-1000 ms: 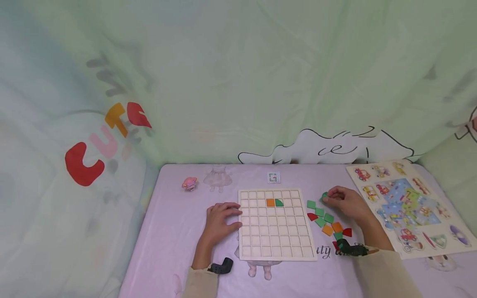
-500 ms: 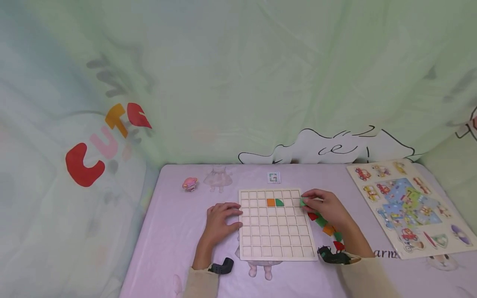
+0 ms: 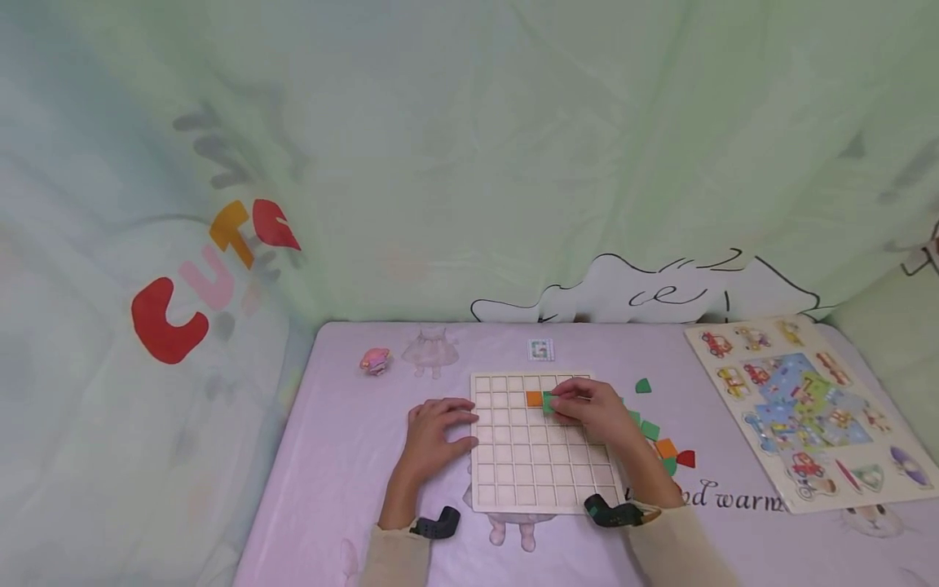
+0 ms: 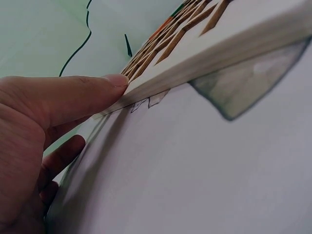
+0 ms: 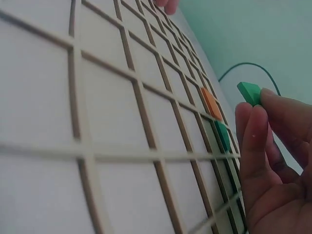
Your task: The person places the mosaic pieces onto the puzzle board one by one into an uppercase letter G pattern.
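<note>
A square-celled wooden grid board (image 3: 506,496) lies on the table. One cell holds an orange square tile (image 3: 534,399); beside it sits a green quarter-round tile (image 5: 222,135), best seen in the right wrist view. My right hand (image 3: 592,412) pinches a green tile (image 5: 250,93) between thumb and fingers, raised above the board near those two; its full outline is partly covered by the fingers. At the board's left edge is my left hand (image 3: 433,439), fingers spread and loosely bent, with the thumb (image 4: 105,87) touching the edge in the left wrist view.
Right of the board lie loose green, orange and red tiles (image 3: 666,448), partly hidden by my right arm. Another green quarter-round tile (image 3: 643,386) lies apart behind them. A vehicle picture puzzle (image 3: 741,408) is far right; a small patterned card (image 3: 540,350) and pink figurine (image 3: 376,361) stand behind.
My right hand has moved left from the loose tiles to over the board, carrying a green tile. A green quarter-round tile now lies where that hand was. My left hand stays put.
</note>
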{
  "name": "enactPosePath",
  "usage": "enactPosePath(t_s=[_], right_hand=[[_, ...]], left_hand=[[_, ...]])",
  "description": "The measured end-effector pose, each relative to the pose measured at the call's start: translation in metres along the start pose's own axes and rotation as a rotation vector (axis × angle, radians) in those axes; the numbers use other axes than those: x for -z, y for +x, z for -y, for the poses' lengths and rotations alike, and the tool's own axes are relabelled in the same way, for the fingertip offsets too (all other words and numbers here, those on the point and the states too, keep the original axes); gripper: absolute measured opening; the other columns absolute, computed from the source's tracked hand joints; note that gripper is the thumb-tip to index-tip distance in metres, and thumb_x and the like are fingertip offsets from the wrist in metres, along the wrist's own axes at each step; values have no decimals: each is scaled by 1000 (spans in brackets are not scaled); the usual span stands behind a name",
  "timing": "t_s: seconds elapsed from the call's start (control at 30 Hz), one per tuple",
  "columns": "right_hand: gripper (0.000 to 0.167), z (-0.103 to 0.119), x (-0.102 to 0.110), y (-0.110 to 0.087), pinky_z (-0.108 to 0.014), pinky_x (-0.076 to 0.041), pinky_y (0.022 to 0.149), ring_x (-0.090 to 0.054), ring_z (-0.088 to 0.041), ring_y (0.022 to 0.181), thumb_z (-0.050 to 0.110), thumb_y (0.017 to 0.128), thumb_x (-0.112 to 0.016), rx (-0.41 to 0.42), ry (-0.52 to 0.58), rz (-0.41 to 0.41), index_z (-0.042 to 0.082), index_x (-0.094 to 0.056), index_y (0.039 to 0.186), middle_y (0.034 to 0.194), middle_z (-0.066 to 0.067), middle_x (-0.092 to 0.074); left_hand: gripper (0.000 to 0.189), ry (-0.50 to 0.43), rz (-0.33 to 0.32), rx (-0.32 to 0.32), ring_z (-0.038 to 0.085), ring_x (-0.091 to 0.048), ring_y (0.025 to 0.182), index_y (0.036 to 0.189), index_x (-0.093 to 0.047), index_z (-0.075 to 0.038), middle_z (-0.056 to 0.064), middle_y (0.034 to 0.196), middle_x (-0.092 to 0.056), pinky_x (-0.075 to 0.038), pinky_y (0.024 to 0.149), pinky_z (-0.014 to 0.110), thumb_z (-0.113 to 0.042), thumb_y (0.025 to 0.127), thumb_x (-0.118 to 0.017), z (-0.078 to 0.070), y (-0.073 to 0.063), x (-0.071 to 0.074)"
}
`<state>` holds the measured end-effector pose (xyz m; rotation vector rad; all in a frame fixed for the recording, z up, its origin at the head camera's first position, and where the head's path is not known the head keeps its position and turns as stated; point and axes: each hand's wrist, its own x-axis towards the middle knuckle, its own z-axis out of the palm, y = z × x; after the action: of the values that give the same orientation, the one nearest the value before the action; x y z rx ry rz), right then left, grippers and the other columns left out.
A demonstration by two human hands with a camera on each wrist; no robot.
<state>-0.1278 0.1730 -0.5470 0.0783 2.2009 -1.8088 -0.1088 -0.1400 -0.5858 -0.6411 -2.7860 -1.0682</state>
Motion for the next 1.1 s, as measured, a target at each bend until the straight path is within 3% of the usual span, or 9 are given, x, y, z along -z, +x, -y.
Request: enactPosePath(t_s=[0.13, 0.27, 0.43, 0.73, 1.1], right_hand=[[30, 4, -10, 5, -30, -60, 78, -73, -20, 87, 14, 91, -76, 40, -3, 18, -6, -67, 112, 100, -18, -71], [27, 7, -20, 12, -28, -54, 61, -66, -21, 71, 16, 91, -77, 76, -45, 20, -3, -69, 108, 86, -21, -69], [22, 7, -31, 21, -26, -42, 49, -57, -20, 59, 19, 89, -79, 84, -82, -19, 4, -71, 102, 74, -11, -65], [20, 7, -45, 28, -28, -43, 49, -52, -15, 50, 25, 85, -83, 12, -185, -126, 10, -75, 96, 66, 0, -62], [19, 10, -51, 30, -28, -43, 49, -50, -13, 48, 24, 83, -84, -40, -244, -161, 10, -76, 94, 68, 1, -64]], left_hand=[[31, -4, 4, 0, 22, -57, 119, 112, -79, -23, -7, 131, -68, -32, 100, 51, -30, 83, -83, 0, 1, 0], [31, -2, 3, 10, 21, -56, 120, 112, -79, -23, -8, 131, -68, -32, 100, 51, -30, 82, -84, 1, 2, -1], [31, 2, 3, 16, 21, -56, 120, 112, -79, -23, -8, 131, -68, -32, 101, 52, -29, 83, -84, 0, 2, -1], [30, -1, 7, 16, 22, -56, 120, 112, -78, -22, -8, 131, -68, -31, 101, 53, -29, 83, -83, -2, 1, 0], [31, -13, 19, 26, 21, -55, 121, 113, -78, -23, -8, 132, -67, -30, 103, 54, -30, 84, -83, -1, 1, 0]])
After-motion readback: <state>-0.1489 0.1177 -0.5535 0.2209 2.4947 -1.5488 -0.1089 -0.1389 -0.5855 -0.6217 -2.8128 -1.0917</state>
